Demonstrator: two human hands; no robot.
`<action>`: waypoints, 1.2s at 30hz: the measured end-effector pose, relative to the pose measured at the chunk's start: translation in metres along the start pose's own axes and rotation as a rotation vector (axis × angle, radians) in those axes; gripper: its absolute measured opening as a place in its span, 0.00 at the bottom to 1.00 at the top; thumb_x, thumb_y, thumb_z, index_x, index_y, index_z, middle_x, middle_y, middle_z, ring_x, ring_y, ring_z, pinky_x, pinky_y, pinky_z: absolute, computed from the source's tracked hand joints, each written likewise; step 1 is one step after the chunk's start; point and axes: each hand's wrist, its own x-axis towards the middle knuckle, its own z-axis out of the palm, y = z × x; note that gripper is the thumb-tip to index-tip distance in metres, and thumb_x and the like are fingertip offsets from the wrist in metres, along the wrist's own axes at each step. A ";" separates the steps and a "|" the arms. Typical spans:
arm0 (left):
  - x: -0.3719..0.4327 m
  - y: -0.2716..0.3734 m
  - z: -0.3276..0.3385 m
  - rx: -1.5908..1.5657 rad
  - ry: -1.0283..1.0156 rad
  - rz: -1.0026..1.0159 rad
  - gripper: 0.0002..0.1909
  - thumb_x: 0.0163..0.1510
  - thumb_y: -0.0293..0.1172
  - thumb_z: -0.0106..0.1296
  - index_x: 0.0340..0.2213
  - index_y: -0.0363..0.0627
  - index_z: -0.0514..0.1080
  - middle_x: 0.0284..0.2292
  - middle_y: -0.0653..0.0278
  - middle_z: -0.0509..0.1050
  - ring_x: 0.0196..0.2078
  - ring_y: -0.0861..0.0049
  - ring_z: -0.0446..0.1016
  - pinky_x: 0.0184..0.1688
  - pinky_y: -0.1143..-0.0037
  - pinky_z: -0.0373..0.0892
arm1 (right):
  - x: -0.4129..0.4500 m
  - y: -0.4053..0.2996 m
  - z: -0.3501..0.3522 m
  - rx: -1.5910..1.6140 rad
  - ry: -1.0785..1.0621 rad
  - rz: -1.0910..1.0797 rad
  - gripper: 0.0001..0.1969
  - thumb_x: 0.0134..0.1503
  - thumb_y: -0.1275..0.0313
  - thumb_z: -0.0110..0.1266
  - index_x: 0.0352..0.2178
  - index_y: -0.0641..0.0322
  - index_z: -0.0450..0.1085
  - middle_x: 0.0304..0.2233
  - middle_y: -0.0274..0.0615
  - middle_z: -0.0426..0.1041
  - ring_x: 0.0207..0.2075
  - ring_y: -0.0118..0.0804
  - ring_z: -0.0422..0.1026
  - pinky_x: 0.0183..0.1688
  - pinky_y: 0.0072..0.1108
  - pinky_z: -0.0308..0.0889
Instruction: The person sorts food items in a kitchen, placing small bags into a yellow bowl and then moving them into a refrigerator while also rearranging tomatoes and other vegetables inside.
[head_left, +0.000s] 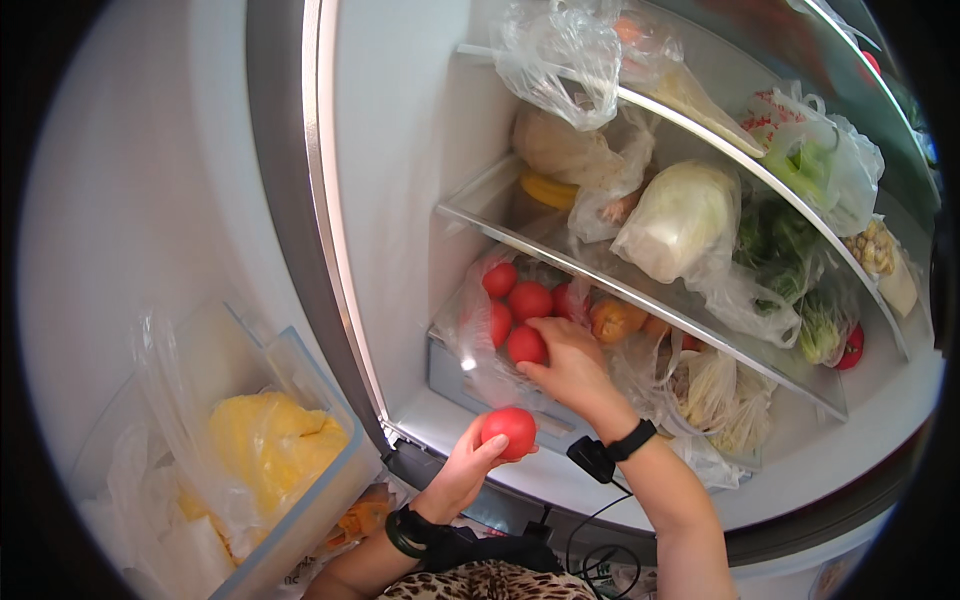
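A red tomato (509, 433) rests in my left hand (471, 457), in front of the open fridge. On the bottom level, my right hand (566, 360) reaches into a clear plastic bag (474, 330) of tomatoes. Its thumb and fingers are around one tomato (527, 344) at the bag's near side. Several more tomatoes (530, 301) lie behind it in the bag. Just right of them sit orange-yellow fruits (616, 319), partly hidden by the glass shelf (600, 283) above.
A wrapped cabbage (679, 221) and bagged leafy greens (780, 247) lie on the middle shelf. Plastic bags (559, 64) overhang the upper shelf edge. At left, the door bin (300, 465) holds a yellow item (274, 442) in plastic. A cable (574, 540) hangs near my right forearm.
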 end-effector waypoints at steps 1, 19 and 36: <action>-0.002 0.001 0.000 0.000 -0.003 0.002 0.36 0.57 0.52 0.56 0.57 0.39 0.60 0.54 0.46 0.71 0.51 0.60 0.76 0.52 0.71 0.70 | -0.006 0.001 -0.006 0.330 0.033 0.181 0.26 0.51 0.61 0.64 0.51 0.56 0.70 0.48 0.47 0.74 0.50 0.47 0.73 0.53 0.39 0.67; -0.020 0.005 -0.014 -0.137 -0.080 -0.035 0.33 0.64 0.56 0.43 0.57 0.40 0.59 0.52 0.44 0.72 0.48 0.63 0.77 0.50 0.72 0.71 | 0.005 -0.007 -0.020 0.260 -0.002 0.126 0.29 0.55 0.63 0.61 0.56 0.65 0.66 0.52 0.53 0.72 0.53 0.53 0.70 0.58 0.37 0.63; -0.024 0.012 -0.021 -0.140 0.023 -0.021 0.36 0.63 0.59 0.42 0.56 0.37 0.62 0.52 0.42 0.72 0.48 0.62 0.76 0.49 0.71 0.73 | 0.011 0.022 -0.020 -0.336 -0.262 0.168 0.27 0.49 0.63 0.63 0.52 0.53 0.70 0.49 0.44 0.72 0.53 0.49 0.69 0.51 0.38 0.69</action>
